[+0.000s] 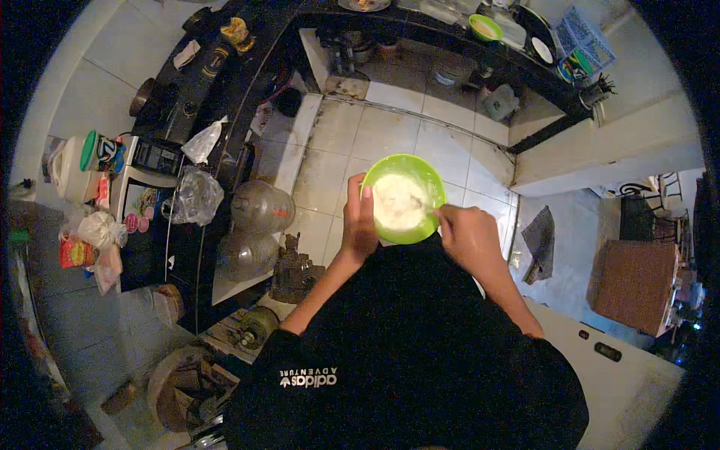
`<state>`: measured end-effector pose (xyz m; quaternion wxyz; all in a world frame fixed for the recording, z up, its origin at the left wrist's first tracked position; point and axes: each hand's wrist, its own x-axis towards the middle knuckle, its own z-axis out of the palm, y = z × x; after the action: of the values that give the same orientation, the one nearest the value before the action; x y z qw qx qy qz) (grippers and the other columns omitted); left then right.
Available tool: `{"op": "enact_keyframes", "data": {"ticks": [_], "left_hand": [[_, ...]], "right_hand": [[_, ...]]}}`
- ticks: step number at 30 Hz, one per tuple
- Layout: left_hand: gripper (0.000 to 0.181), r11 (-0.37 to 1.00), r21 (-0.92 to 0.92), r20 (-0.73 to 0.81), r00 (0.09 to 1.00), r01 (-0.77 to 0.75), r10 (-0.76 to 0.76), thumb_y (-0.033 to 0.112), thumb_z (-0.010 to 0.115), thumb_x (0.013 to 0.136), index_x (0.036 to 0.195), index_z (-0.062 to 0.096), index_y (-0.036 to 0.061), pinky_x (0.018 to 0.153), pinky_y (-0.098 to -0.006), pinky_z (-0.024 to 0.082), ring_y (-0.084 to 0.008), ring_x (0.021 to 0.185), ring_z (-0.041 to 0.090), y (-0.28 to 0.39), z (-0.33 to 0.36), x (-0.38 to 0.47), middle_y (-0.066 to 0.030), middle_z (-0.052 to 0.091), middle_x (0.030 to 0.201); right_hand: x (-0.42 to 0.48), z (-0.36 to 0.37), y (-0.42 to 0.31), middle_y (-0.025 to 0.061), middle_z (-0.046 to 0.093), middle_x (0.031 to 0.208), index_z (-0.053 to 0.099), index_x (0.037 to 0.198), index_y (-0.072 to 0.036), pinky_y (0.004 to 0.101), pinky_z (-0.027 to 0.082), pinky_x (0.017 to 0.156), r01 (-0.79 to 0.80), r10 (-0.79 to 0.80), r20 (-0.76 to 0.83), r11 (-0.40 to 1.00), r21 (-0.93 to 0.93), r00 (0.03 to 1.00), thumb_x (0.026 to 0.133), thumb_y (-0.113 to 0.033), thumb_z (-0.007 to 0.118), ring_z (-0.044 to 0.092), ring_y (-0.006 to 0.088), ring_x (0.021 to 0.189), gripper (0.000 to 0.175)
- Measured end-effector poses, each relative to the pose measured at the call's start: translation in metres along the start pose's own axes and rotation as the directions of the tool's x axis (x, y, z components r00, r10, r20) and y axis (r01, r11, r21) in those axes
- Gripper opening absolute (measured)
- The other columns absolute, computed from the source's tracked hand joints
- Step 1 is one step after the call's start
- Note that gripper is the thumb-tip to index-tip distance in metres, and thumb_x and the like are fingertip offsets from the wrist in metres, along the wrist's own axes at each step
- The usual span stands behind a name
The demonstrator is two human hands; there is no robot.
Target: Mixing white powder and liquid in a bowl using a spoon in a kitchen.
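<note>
A green bowl (413, 163) is held up in front of my dark shirt, above the tiled floor. Pale, flour-like stuff (396, 205) fills much of it. My left hand (361, 219) grips the bowl's left side, with the thumb near the rim and the fingers outside. At the right rim my right hand (468, 228) is closed around the handle of a utensil, perhaps a spoon. Its far end (417, 201) dips into the pale stuff, and the fist hides most of the handle.
A dark counter on the left bears a gas stove (194, 93), a crumpled plastic bag (197, 197) and a green-lidded tub (90, 151). Large clear bottles (261, 205) stand below it. On the far counter are a smaller green bowl (485, 28) and a blue basket (588, 42). A white door (607, 388) stands at right.
</note>
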<state>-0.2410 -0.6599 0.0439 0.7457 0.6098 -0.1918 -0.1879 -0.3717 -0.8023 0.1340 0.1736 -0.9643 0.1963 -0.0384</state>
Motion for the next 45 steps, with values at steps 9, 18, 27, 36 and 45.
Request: {"op": "enact_keyframes", "data": {"ticks": [9, 18, 27, 36, 45], "left_hand": [[0.032, 0.960, 0.245, 0.036, 0.990, -0.138, 0.133, 0.027, 0.034, 0.102, 0.122, 0.041, 0.0024, 0.063, -0.0397, 0.047, -0.0293, 0.069, 0.062, 0.006, 0.007, 0.002, -0.0187, 0.060, 0.076], [0.039, 0.998, 0.006, 0.013, 0.998, -0.056, 0.056, 0.034, 0.036, 0.103, 0.129, 0.039, 0.0049, 0.083, -0.0316, 0.049, -0.0191, 0.094, 0.061, -0.005, 0.008, 0.024, -0.0155, 0.061, 0.106], [0.039, 0.995, -0.068, 0.000, 0.997, -0.079, 0.080, 0.035, 0.036, 0.103, 0.127, 0.039, 0.0038, 0.084, -0.0303, 0.048, -0.0183, 0.097, 0.059, -0.014, 0.031, 0.052, -0.0151, 0.060, 0.107], [0.044, 0.995, 0.001, 0.092, 0.991, -0.098, 0.098, 0.035, 0.037, 0.101, 0.125, 0.047, -0.0008, 0.090, -0.0320, 0.047, -0.0209, 0.102, 0.060, 0.002, 0.064, 0.066, -0.0157, 0.062, 0.110], [0.048, 0.999, 0.000, 0.169, 0.985, -0.045, 0.044, 0.036, 0.034, 0.101, 0.123, 0.053, -0.0026, 0.092, -0.0323, 0.047, -0.0219, 0.105, 0.060, 0.001, 0.081, 0.067, -0.0156, 0.063, 0.112]], "right_hand": [[0.032, 0.024, 0.042, 0.0003, 0.051, 0.056, 0.062, 0.066, 0.002, 0.0287, 0.035, 0.053, -0.141, -0.070, 0.267, 0.705, 0.695, 0.961, 0.091, -0.025, 0.060, 0.044, 0.0081, 0.056, 0.036], [0.049, -0.012, 0.051, -0.0024, 0.056, 0.061, 0.064, 0.069, -0.002, 0.0260, 0.037, 0.057, -0.171, -0.056, 0.244, 0.562, 0.809, 0.968, 0.093, -0.025, 0.060, 0.046, 0.0069, 0.061, 0.034], [0.055, -0.055, 0.054, 0.0165, 0.064, 0.072, 0.069, 0.082, -0.004, 0.0379, 0.048, 0.059, 0.192, -0.201, -0.034, 0.850, 0.491, 0.979, 0.093, -0.020, 0.059, 0.062, 0.0289, 0.064, 0.022], [0.084, -0.064, 0.094, 0.0143, 0.060, 0.065, 0.067, 0.081, -0.007, 0.0453, 0.047, 0.057, 0.410, -0.413, -0.047, 0.910, -0.055, 0.910, 0.087, -0.024, 0.063, 0.061, 0.0337, 0.065, 0.018], [0.078, -0.051, 0.101, 0.0129, 0.060, 0.065, 0.065, 0.083, -0.009, 0.0444, 0.049, 0.058, 0.442, -0.444, -0.111, 0.896, -0.039, 0.889, 0.085, -0.022, 0.063, 0.062, 0.0319, 0.064, 0.013]]}}
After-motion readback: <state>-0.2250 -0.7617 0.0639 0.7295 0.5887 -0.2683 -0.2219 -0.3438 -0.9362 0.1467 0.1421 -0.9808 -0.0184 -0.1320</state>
